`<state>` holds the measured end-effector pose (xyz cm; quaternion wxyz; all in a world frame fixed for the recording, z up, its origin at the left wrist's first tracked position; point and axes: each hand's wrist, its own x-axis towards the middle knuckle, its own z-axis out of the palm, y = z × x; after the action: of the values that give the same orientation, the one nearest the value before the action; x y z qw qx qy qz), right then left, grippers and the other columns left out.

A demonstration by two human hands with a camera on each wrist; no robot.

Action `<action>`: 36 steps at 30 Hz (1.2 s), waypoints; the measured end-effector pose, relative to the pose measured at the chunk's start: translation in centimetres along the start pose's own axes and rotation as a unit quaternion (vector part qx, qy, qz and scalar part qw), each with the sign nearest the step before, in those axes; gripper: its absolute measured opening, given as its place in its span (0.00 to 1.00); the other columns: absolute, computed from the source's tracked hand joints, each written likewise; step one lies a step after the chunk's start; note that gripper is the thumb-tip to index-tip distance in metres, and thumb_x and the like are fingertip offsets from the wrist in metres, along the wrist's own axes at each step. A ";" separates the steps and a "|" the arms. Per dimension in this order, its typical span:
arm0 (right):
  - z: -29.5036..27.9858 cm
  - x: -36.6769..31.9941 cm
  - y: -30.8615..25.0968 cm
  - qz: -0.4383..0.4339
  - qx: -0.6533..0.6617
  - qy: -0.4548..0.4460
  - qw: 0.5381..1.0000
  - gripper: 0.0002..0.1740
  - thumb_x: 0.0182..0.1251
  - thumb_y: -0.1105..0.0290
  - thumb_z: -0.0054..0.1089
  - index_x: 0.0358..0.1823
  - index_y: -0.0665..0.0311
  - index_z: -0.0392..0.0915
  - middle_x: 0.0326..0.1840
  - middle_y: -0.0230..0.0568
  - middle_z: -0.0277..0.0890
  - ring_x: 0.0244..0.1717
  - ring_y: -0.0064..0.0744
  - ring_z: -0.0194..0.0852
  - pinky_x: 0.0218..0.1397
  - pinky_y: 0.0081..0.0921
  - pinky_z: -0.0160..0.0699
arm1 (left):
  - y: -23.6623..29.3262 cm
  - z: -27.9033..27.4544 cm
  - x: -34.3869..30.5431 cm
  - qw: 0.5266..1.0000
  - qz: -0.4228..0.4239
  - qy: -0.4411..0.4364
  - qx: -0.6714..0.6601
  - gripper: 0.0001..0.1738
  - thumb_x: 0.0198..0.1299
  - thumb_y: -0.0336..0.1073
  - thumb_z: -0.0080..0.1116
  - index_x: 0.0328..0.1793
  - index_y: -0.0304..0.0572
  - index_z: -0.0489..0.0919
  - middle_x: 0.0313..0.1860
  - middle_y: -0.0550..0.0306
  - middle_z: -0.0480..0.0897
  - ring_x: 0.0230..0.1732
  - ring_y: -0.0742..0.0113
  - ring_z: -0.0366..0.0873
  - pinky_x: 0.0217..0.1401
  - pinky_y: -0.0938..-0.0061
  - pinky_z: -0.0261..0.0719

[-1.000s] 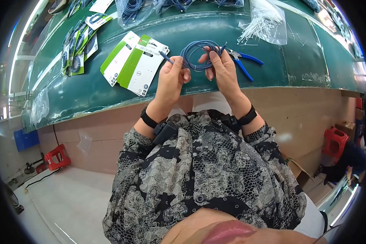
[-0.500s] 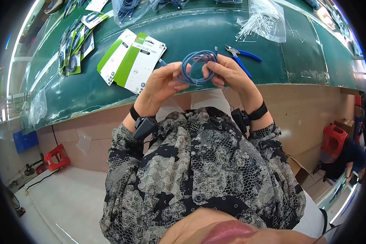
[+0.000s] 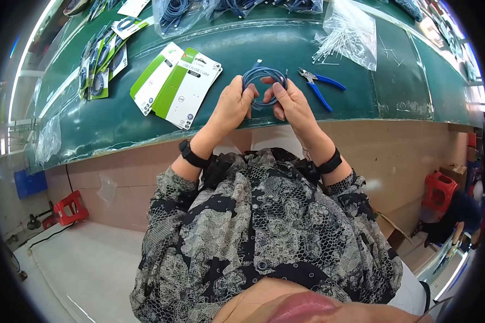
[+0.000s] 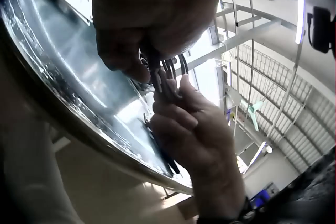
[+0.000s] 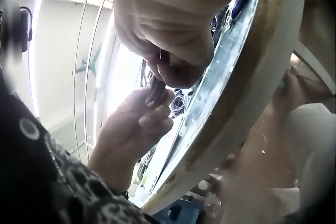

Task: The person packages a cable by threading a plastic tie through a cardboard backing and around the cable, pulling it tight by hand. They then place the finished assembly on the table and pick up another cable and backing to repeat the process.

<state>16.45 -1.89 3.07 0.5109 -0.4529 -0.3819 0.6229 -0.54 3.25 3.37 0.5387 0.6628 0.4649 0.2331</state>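
Observation:
A coiled blue USB-C cable (image 3: 265, 72) is held up between both hands near the table's front edge in the head view. My left hand (image 3: 233, 105) grips the coil's left side, thumb against the strands. On its right side my right hand (image 3: 293, 105) pinches the loops between thumb and fingers. One cable end with a light connector (image 3: 259, 62) sticks up at the top of the coil. In the left wrist view the bunched strands (image 4: 167, 71) run between the two hands. The right wrist view shows the left hand (image 5: 134, 124) across from the right, partly hiding the cable.
Printed white-and-green cable cards (image 3: 191, 89) lie left of the hands. Blue-handled cutters (image 3: 323, 89) lie to the right, below a bag of white zip ties (image 3: 350, 35). Carded cables (image 3: 99, 75) are piled at far left. Bagged cables (image 3: 172, 16) line the back.
The left hand first loosened on the coil, then closed round its left side. The cable end that pointed out left now points up at the coil's top. The right hand kept its hold.

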 end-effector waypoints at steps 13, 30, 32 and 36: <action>-2.1 0.7 0.5 0.052 0.048 -0.109 0.991 0.17 0.73 0.60 0.46 0.53 0.65 0.71 0.32 0.27 0.67 0.22 0.12 0.57 0.24 0.11 0.55 | -0.6 -1.7 -0.4 0.981 0.011 -0.158 -0.114 0.15 0.71 0.42 0.40 0.44 0.37 0.69 0.36 0.60 0.74 0.18 0.79 0.66 0.22 0.85 0.65; 0.4 4.3 2.5 0.095 -0.003 -0.068 0.993 0.11 0.68 0.67 0.55 0.46 0.66 0.71 0.28 0.31 0.70 0.27 0.18 0.70 0.32 0.16 0.72 | -5.6 -4.3 -7.2 0.772 0.098 0.223 0.587 0.33 0.60 0.48 0.54 0.67 0.36 0.65 0.63 0.46 0.70 0.69 0.54 0.60 0.72 0.56 0.51; 1.4 4.5 2.6 0.082 -0.003 -0.079 0.993 0.13 0.68 0.67 0.56 0.48 0.67 0.69 0.29 0.32 0.70 0.27 0.18 0.70 0.31 0.16 0.72 | -5.5 -2.8 -7.6 0.804 0.148 0.167 0.552 0.33 0.60 0.46 0.54 0.69 0.40 0.64 0.65 0.52 0.69 0.71 0.58 0.58 0.73 0.55 0.48; 2.5 4.3 2.6 0.040 -0.053 -0.088 0.994 0.20 0.66 0.69 0.58 0.55 0.67 0.64 0.31 0.35 0.71 0.26 0.19 0.71 0.29 0.16 0.73 | -5.6 -2.2 -7.2 0.826 0.224 0.052 0.515 0.30 0.60 0.42 0.52 0.70 0.46 0.65 0.66 0.58 0.69 0.72 0.62 0.58 0.74 0.54 0.47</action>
<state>13.05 1.81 0.60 0.4251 -0.4378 -0.4393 0.6593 -7.66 -1.94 0.19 0.0273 0.9168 0.3835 0.1080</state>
